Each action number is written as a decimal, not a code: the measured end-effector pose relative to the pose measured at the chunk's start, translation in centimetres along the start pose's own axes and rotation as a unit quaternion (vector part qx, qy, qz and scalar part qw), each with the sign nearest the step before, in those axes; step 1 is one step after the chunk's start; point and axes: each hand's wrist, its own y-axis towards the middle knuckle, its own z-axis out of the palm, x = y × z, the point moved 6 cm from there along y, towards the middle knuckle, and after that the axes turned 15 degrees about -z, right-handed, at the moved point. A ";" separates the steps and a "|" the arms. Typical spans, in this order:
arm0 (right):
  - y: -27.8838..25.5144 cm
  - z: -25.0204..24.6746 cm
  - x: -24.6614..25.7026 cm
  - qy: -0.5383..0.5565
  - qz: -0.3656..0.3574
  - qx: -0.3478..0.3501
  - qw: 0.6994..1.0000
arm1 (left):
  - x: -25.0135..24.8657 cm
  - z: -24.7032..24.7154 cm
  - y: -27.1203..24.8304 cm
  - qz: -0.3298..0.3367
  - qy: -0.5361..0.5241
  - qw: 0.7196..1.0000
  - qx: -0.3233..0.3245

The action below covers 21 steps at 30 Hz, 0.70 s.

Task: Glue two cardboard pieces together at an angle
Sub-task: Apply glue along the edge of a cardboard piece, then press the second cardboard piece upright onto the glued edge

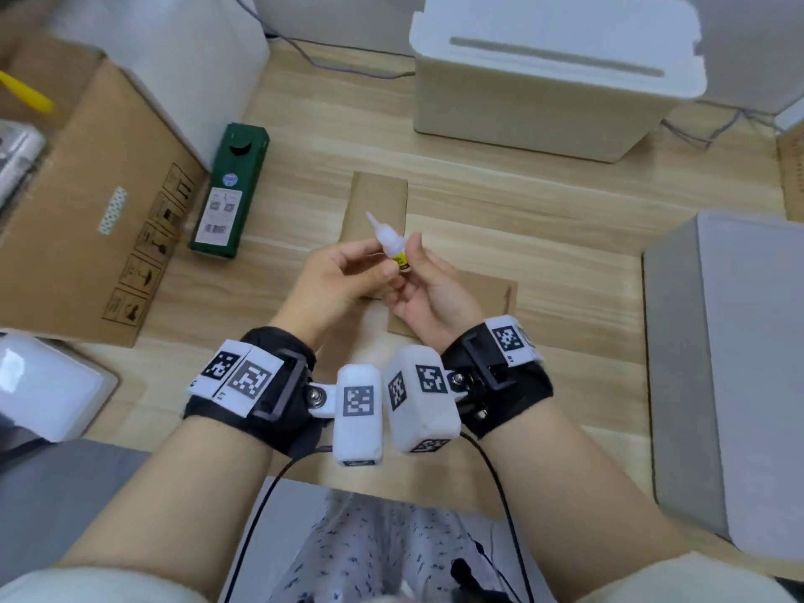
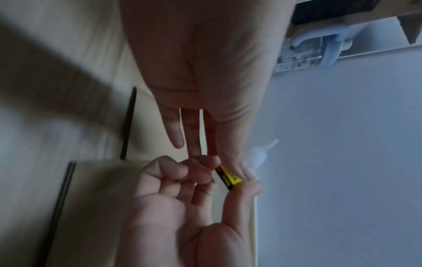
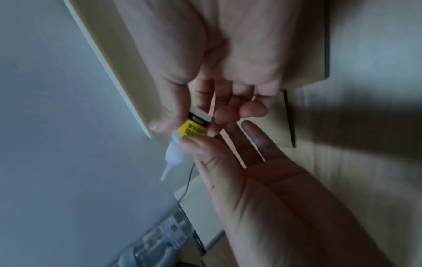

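A small glue bottle (image 1: 388,235) with a white nozzle and a yellow label is held up over the wooden floor, nozzle pointing away and left. My right hand (image 1: 411,258) pinches its labelled lower end (image 3: 194,128) between thumb and curled fingers. My left hand (image 1: 378,258) meets it from the left, thumb and forefinger pinching the bottle while the other fingers (image 2: 175,133) stay straight. Two flat brown cardboard pieces lie below: one (image 1: 378,198) just beyond the hands, the other (image 1: 483,298) partly under my right hand.
A green carton (image 1: 230,189) lies to the left beside a large cardboard box (image 1: 87,211). A white bin (image 1: 552,80) stands at the back, a grey box (image 1: 731,363) on the right and a white foam piece (image 1: 43,385) at the near left. Cables run along the back.
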 end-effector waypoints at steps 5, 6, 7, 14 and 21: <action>1.3 2.1 -0.6 -0.157 0.007 0.044 0.987 | -0.3 -4.5 0.6 0.050 0.072 0.993 -0.085; 2.1 2.0 -0.3 -0.212 -0.011 0.036 0.977 | -0.3 -5.6 0.9 0.055 0.093 0.988 -0.114; 2.9 1.8 0.2 -0.264 -0.035 0.019 0.964 | -0.3 -6.9 1.4 0.054 0.115 0.981 -0.147; 6.5 -0.4 2.0 -0.404 -0.057 -0.060 0.911 | 1.2 -11.4 3.6 0.030 0.199 0.941 -0.273; 6.7 -0.4 1.5 -0.385 -0.033 -0.084 0.919 | 3.1 -13.0 2.4 -0.035 0.118 0.949 -0.290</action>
